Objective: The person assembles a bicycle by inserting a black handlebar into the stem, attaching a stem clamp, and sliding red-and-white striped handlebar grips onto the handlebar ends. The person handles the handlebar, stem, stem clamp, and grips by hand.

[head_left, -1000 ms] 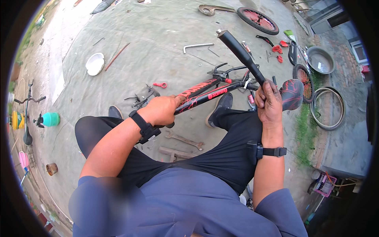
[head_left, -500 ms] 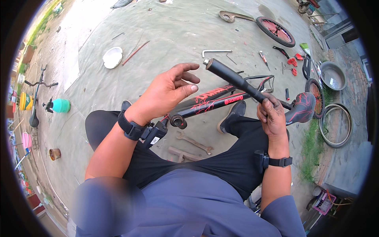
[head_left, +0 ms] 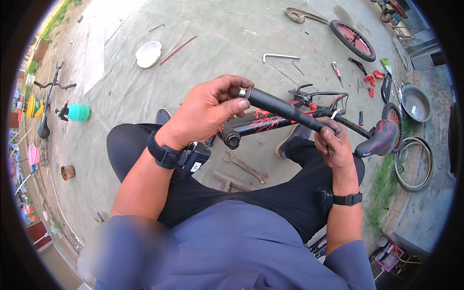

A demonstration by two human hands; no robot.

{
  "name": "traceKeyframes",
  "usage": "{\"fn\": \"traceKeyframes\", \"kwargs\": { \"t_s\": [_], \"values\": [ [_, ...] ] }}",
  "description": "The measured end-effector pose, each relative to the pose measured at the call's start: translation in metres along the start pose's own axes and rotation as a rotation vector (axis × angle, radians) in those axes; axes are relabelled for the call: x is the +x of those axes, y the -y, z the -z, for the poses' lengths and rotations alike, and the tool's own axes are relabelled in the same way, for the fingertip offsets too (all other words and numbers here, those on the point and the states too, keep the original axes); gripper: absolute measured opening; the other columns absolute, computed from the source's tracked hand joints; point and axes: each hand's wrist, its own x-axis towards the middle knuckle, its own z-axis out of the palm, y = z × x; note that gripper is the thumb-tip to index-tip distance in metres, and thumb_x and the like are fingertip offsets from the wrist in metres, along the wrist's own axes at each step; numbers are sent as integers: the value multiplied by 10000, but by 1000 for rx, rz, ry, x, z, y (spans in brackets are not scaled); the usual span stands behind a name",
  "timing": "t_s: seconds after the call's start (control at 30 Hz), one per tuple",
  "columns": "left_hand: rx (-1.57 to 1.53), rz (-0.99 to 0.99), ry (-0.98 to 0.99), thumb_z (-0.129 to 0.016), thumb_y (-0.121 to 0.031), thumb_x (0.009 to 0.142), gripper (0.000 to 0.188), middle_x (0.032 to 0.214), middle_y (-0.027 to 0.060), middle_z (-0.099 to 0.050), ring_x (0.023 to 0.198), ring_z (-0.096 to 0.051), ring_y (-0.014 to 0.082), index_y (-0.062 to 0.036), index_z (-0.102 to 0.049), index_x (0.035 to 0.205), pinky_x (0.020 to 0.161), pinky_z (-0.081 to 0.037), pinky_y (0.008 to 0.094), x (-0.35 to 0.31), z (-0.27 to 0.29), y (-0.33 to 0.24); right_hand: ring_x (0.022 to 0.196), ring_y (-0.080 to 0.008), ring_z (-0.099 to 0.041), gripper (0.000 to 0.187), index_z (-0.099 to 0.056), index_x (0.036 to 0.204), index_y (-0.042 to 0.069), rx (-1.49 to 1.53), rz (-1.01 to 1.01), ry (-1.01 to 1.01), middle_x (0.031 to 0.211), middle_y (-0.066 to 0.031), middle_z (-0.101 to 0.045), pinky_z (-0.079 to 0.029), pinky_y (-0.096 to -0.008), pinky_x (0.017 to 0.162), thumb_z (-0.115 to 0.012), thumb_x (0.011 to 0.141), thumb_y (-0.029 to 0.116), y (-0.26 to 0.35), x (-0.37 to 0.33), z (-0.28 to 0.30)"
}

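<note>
"Grey-green ground (head_left: 217, 43) spreads around, a wheel (head_left: 353, 41) lying far right. What's being held?"

"One black tube (head_left: 280, 107), above the bicycle frame (head_left: 278, 124): the left hand (head_left: 205, 108) pinches its metal tip (head_left: 242, 92), the right hand (head_left: 336, 145) grips its right end."

To the left, I see a teal bottle (head_left: 79, 112) with a black top near a yellow bucket (head_left: 35, 106); a rusty tin (head_left: 68, 172) stands closer. Ahead, a white dish (head_left: 148, 53) lies beside a thin red rod (head_left: 178, 50). Right: a grey basin (head_left: 412, 99), green grass (head_left: 383, 193).
</note>
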Motion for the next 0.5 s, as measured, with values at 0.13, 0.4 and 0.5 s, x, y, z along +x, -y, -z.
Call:
{"fn": "traceKeyframes", "kwargs": {
  "t_s": [0.13,0.4,0.5],
  "values": [
    [0,-21,-30,-651,-112,1031,360,1041,47,-681,883,-671,110,1,-586,1366,789,-544,257,2,10,7,537,-59,-352,442,-652,1251,-15,13,7,16,661,47,-394,-260,-217,475,-746,979,320,-4,5,0],
    [119,-273,-584,-585,-240,1087,368,1041,58,-708,882,-694,122,-2,-612,1367,779,-531,240,-66,144,-44,554,-59,-343,446,-634,1277,-34,9,-11,-28,678,39,-405,-274,-211,487,-726,994,299,-1,8,5],
    [231,-12,-830,-593,-249,1081,317,982,25,-686,846,-678,109,-42,-642,1315,731,-511,232,-121,206,-29,532,-59,-342,448,-634,1294,-17,-29,-10,-44,674,38,-395,-279,-208,481,-708,1007,319,3,6,7]
  ]
}}
